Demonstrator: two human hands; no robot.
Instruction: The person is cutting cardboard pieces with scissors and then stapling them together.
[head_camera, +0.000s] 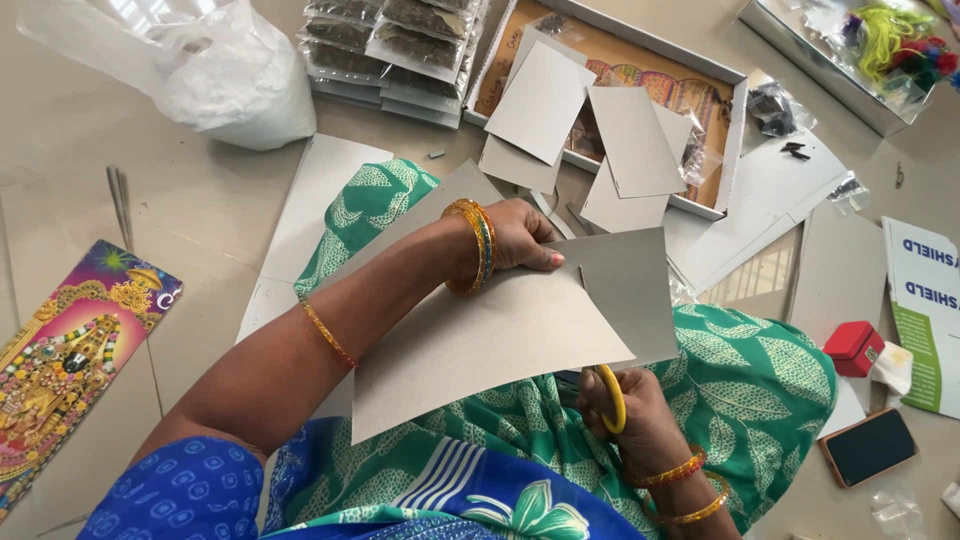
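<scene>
A large grey cardboard sheet (480, 340) lies tilted over my lap, partly cut into two overlapping flaps. My left hand (520, 237), with bangles at the wrist, pinches the sheet's upper edge with thumb on top. Below the sheet my right hand (635, 410) grips yellow-handled scissors (612, 398); only a handle loop shows, the blades are hidden under the cardboard. My green leaf-print clothing (760, 380) lies beneath.
Cut grey cardboard pieces (630, 140) lie on an open flat box (720, 120) ahead. A white plastic bag (230, 70) sits far left, a colourful picture (70, 350) at left. A small red box (853, 347) and a phone (868, 447) lie at right.
</scene>
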